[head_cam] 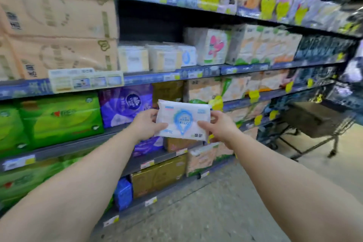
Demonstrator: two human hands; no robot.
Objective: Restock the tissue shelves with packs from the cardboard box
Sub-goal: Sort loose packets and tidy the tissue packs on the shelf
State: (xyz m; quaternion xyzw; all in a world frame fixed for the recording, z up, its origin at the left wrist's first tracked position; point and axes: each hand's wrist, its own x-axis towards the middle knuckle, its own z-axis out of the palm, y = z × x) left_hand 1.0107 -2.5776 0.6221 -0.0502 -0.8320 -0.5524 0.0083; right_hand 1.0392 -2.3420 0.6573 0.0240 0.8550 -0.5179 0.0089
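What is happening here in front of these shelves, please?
A person is restocking tissue shelves. Both hands hold one white tissue pack with a blue print: the left hand grips its left end, the right hand its right end. The pack is in the air in front of the shelves, not yet placed. Similar white packs lie on a higher shelf. A shopping cart stands at the right.

Both arms outstretched toward the shelves (149,76); left hand (146,125) and right hand (220,126) grip a white tissue pack (182,119) with blue emblem by its ends, print upside down; green packs (59,120) lower left; wire cart (314,122) right, on the aisle floor.
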